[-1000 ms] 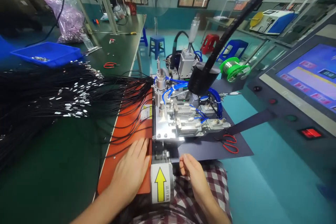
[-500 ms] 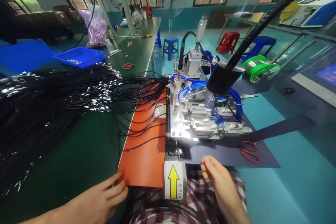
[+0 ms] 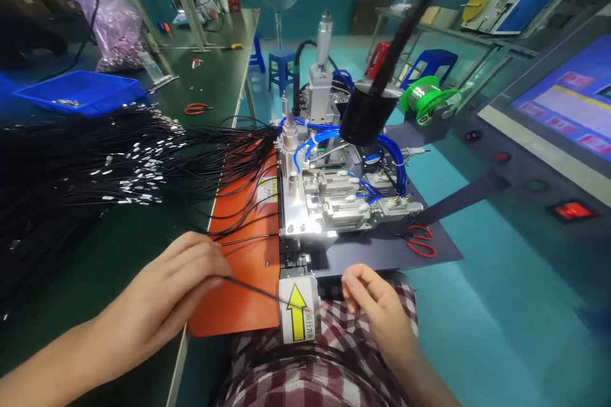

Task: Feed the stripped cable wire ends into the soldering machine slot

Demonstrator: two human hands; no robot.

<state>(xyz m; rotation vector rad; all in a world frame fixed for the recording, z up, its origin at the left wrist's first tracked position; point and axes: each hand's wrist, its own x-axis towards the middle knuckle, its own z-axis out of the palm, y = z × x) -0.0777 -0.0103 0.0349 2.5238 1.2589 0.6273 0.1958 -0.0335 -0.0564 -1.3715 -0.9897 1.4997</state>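
My left hand (image 3: 176, 286) is closed on a black cable (image 3: 252, 287) above the orange sheet (image 3: 238, 318). The free end of this cable reaches right, over the white label with a yellow arrow (image 3: 296, 313). To the right of that label, my right hand (image 3: 375, 305) is held with thumb and fingers together; what they hold, if anything, does not show. Beyond both hands stands a metal machine (image 3: 329, 197) with blue air tubes. Several more black cables (image 3: 238, 151) run from its left edge across the sheet to a large bundle.
Red-handled scissors (image 3: 421, 243) lie on the machine's dark base, and red-handled pliers (image 3: 196, 109) on the green table (image 3: 210, 76). A blue tray (image 3: 86, 95) stands behind the cable bundle. A black lamp (image 3: 367, 116) hangs over the machine. At right is a control panel screen (image 3: 568, 108).
My left hand has risen from the sheet's near edge and now holds a cable stretched to the right. My right hand keeps its pinched shape. The view has turned right.
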